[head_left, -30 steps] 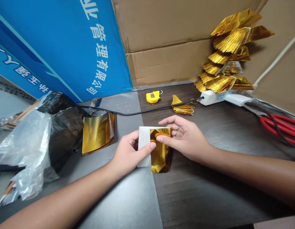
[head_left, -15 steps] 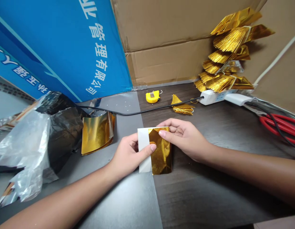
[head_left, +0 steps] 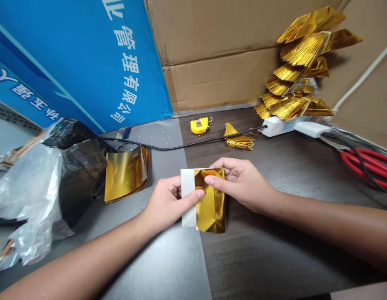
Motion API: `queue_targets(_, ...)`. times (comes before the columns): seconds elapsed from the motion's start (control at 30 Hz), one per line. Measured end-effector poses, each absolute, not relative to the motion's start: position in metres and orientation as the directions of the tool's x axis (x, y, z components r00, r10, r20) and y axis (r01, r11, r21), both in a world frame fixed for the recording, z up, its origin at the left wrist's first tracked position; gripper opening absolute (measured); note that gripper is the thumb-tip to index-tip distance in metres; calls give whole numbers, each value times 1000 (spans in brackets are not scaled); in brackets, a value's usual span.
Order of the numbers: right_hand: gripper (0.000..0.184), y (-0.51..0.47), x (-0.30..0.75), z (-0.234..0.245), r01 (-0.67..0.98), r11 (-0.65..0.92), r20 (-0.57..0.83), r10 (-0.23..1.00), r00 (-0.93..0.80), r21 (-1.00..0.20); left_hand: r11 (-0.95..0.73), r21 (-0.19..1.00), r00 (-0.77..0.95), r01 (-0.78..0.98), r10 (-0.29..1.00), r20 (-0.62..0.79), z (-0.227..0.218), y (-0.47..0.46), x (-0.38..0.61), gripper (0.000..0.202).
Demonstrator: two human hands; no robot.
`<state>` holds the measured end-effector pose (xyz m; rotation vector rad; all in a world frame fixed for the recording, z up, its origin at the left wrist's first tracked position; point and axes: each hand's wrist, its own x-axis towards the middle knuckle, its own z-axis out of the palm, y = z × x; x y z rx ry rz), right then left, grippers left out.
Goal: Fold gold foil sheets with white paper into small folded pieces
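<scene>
A sheet of gold foil paper (head_left: pixel 208 210), with a pale strip down its left side, is held between my two hands above the tabletop. My left hand (head_left: pixel 170 201) pinches it at the left edge, thumb on the front and fingers behind. At the upper right, my right hand (head_left: pixel 240 180) grips the paper with its thumb pressed on the gold face; the fingers behind are partly hidden. Creases run across the gold side near the top and the lower corners. To the left lies a curved stack of gold paper (head_left: pixel 124 175).
Folded gold paper bundles (head_left: pixel 301 50) rise in a pile beside a white power strip (head_left: pixel 274 126). Behind my hands are a yellow tape measure (head_left: pixel 198 126), a small gold bundle (head_left: pixel 238 139) and a black cable (head_left: pixel 168 148). Red-handled scissors (head_left: pixel 365 164) lie right, a black plastic bag (head_left: pixel 83 175) left.
My right thumb has slid slightly left and down across the gold face. The gold part now looks a little wider and its creases have shifted. My left hand keeps its grip.
</scene>
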<state>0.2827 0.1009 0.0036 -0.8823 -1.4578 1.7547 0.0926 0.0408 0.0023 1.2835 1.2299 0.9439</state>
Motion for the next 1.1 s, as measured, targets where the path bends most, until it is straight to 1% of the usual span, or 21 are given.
queue_targets(0.2, 38, 101, 282, 0, -74, -146, -86, 849, -522, -987, 91, 988, 176, 125, 978, -112, 2, 41, 93, 27)
queue_targets(0.37, 44, 101, 281, 1, -59, -160, -107, 846, -522, -985, 109, 988, 178, 109, 976, -127, 3, 41, 93, 25)
queue_targets(0.57, 42, 101, 283, 1, -49, -164, -115, 845, -523, -985, 145, 987, 181, 69, 971, -155, 1, 41, 93, 26)
queue_targets(0.67, 41, 102, 284, 2, -36, -123, -86, 845, -528, -992, 166, 984, 183, 62, 967, -174, 0, 41, 92, 30)
queue_targets(0.77, 42, 104, 285, 3, 16, -63, -62, 846, -530, -998, 171, 983, 188, 64, 965, -181, 0, 41, 91, 32)
queue_targets(0.93, 48, 105, 286, 4, 87, 6, -40, 853, -520, -996, 175, 983, 195, 62, 964, -184, 1, 42, 91, 33)
queue_targets(1.1, 47, 105, 287, 3, 119, 50, -19, 856, -517, -992, 170, 984, 210, 62, 961, -179, 2, 41, 92, 33)
